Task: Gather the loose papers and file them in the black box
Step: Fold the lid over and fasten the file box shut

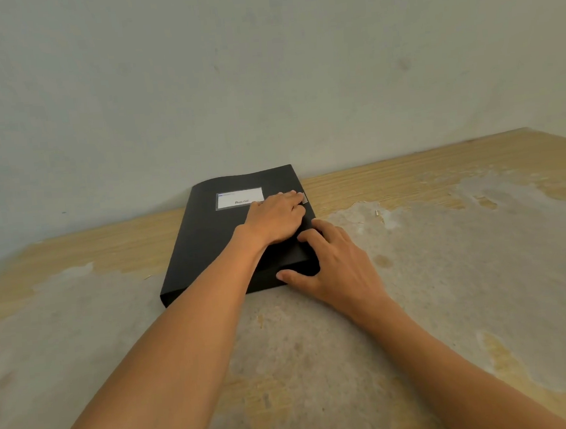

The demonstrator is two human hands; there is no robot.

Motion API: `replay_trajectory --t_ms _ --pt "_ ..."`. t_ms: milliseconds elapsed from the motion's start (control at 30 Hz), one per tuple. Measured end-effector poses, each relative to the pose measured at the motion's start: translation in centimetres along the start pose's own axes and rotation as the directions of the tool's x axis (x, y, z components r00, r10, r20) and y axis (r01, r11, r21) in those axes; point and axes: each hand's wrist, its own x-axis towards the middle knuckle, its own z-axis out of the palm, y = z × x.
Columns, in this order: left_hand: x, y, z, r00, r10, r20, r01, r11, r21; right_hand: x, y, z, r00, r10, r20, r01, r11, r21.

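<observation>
The black box lies flat and closed on the table, its far end against the wall, with a white label on its lid. My left hand rests palm down on the lid, fingertips at the small grey clasp on the right edge. My right hand grips the box's near right corner, thumb against the front side and fingers on top. No loose papers are in view.
The worn wooden table has large grey patches where the veneer is gone. A pale wall runs along its far edge. The table's right corner shows at the upper right.
</observation>
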Motion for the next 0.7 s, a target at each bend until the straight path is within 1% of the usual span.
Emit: replay_trajectory --t_ms 100,167,233,300,400,467,567,700 --pt "0.0 0.1 -0.3 0.999 -0.01 0.049 0.01 1.0 0.006 0.0 0.0 0.0 1.0 -0.004 -0.015 0.004 1.0 0.0" --pt "-0.2 0.4 -0.4 0.999 -0.006 0.05 0.006 1.0 0.005 0.1 0.1 0.0 1.0 -0.004 -0.016 0.004 1.0 -0.001" --pt "-0.8 0.8 -0.4 1.0 -0.001 0.017 0.001 1.0 0.015 0.1 0.1 0.1 1.0 -0.008 -0.017 0.008 1.0 0.001" --pt "-1.3 1.0 -0.4 0.998 -0.005 -0.059 0.004 1.0 -0.009 0.0 0.1 0.0 1.0 -0.01 -0.016 0.01 1.0 0.009" --pt "-2.4 1.1 -0.7 0.979 -0.046 -0.198 0.014 0.987 -0.159 0.0 0.0 -0.2 1.0 -0.006 0.0 0.006 1.0 0.025" --pt "-3.5 1.0 -1.1 0.975 -0.058 -0.216 0.011 0.977 -0.212 -0.1 0.0 -0.3 1.0 -0.004 0.019 0.004 0.999 0.037" --pt "-5.4 0.6 -2.0 0.98 -0.056 -0.193 0.013 0.976 -0.218 -0.1 0.0 -0.4 0.999 -0.005 0.034 0.003 0.998 0.061" --pt "-8.3 -0.2 -3.7 0.967 -0.119 -0.225 0.053 0.958 -0.281 -0.7 -0.3 -1.0 0.998 0.013 0.056 -0.018 0.996 0.092"
